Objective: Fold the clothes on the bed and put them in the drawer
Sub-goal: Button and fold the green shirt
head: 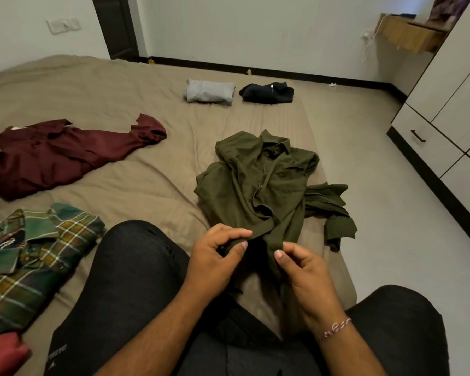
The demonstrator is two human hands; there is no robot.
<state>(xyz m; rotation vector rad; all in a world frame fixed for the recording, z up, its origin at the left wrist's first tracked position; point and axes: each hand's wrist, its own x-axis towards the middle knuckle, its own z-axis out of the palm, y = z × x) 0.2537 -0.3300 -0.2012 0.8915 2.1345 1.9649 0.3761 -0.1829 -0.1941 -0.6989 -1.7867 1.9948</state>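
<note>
Sitting on the bed [136,85] with knees up in dark pants, the person has both hands on the olive shirt [258,183], which lies crumpled just ahead of them near the bed's right edge. Left hand [215,256] pinches the near hem between thumb and curled fingers; right hand [301,270] does the same just beside it, thumb pressed on the cloth, a thread bracelet [335,327] on that wrist. Off to the left: a plaid shirt [36,256], with a maroon shirt [63,153] spread out further back. At the far end, a folded grey piece [209,92] and a folded black one [267,92] sit side by side. White drawers [423,137] stand along the right wall.
</note>
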